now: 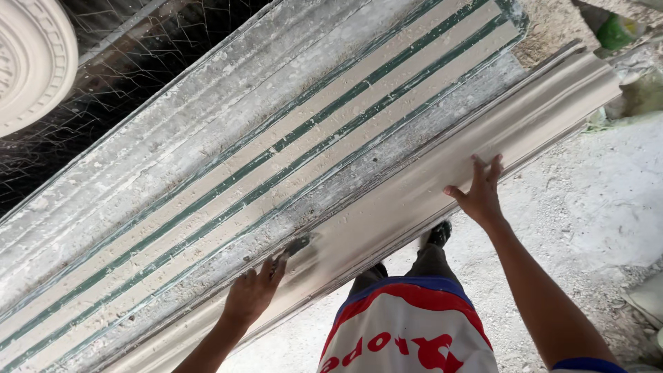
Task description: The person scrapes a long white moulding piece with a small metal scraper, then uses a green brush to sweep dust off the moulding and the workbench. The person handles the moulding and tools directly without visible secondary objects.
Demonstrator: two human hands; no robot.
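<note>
Chalky plaster moulding [414,186], long and ribbed, lies diagonally; your left hand [252,293] grips a scraper [295,246] on it, right hand [480,193] pressed open, flat against its edge.

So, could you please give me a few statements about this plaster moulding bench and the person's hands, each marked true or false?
1. The right hand lies flat with spread fingers on the long cream plaster moulding. True.
2. The left hand is empty. False: it holds a small scraper-like tool against the moulding's upper edge.
3. Green stripes run along the long mould bed beside the moulding. True.
4. A round ornamental plaster piece sits at the bottom right. False: it is at the top left.
5. Both hands grip the same tool. False: only the left hand holds it; the right hand rests apart, further along the moulding.
</note>
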